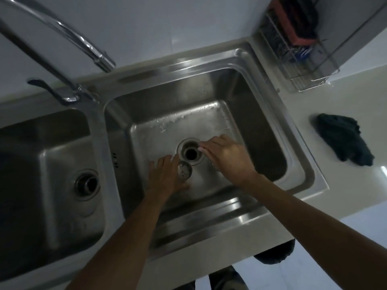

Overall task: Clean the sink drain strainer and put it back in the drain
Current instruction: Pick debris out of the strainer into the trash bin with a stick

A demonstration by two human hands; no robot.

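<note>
While the left hand cradles the strainer between thumb and forefinger, its other fingers lie nearly straight and spread against the basin floor. The strainer is out of its seat, tilted, just beside the near-left edge of the open drain. The right hand hovers at the drain's right side, fingers close together and almost straight, with nothing visible in them; the fingertips reach the drain's metal rim, though blur hides whether they touch it. Both forearms reach in over the front edge of the right basin, whose floor is wet. A second basin sits to the left, and the faucet arches above the divider. On the counter to the right lie a dark cloth and, farther back, a wire rack.
</note>
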